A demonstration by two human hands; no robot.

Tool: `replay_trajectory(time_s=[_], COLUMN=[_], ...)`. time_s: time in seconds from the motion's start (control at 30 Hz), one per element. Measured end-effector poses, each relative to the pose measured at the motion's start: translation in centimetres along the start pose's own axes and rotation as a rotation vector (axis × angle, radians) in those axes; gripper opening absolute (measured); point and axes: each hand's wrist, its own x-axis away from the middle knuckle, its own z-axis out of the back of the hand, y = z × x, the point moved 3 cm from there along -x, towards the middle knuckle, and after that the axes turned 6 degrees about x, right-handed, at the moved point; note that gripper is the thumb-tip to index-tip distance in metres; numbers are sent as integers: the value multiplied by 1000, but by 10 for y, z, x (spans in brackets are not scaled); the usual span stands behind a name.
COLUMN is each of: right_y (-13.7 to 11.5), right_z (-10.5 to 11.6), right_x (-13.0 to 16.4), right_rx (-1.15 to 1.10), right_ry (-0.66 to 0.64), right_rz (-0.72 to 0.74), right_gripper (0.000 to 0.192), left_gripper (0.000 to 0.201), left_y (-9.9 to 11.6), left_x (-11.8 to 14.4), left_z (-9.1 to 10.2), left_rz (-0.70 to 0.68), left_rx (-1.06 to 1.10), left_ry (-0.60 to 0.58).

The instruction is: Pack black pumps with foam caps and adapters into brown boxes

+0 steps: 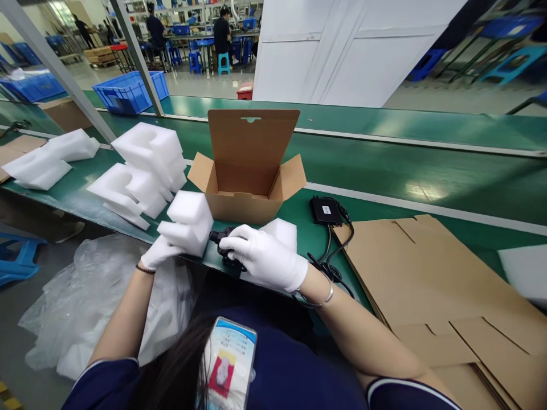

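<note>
My left hand [162, 252], in a white glove, grips the lower left side of a white foam block [194, 228] with a notch cut into it. My right hand [267, 256], also gloved, is closed over a black device [219, 235] just right of that block. The device's shape is partly covered by my fingers, so its exact kind does not show. Another white foam piece [282, 230] lies behind my right hand. Beyond both hands stands an open brown carton [243, 208], its lid raised and side flaps spread.
A black power adapter [327, 210] with a coiled cable lies right of the carton. Flat cardboard sheets [427, 273] cover the right side. Foam inserts [149, 148] are stacked at left. A clear plastic bag [106, 296] hangs below the edge. A blue crate [126, 94] sits behind.
</note>
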Motion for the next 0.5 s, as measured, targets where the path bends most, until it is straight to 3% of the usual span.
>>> replay_trajectory(time_s=[0.1,0.23,0.4,0.47,0.5], right_y=[-5,-6,-8,-5,-1], right_z=[-5,-15,-16,-2,9], right_x=[-11,-32,-51,-47,-40], right_rx=[22,43,59,2,-32], right_ry=[-129,-206,-294,-253,-173], right_rz=[-15,-179,-248,-201,-182], right_gripper=[22,19,13,22,27], left_gripper=[63,54,36,34,33], left_y=[-2,-2,8,9,8], left_x=[23,29,18,15,14], left_z=[-31,-64,-62,-54,-50], left_rz=[-15,-61,-133,-89,-58], left_rx=[34,-53,-153,-64,-3], left_ry=[-131,-152,-320,-328,-292])
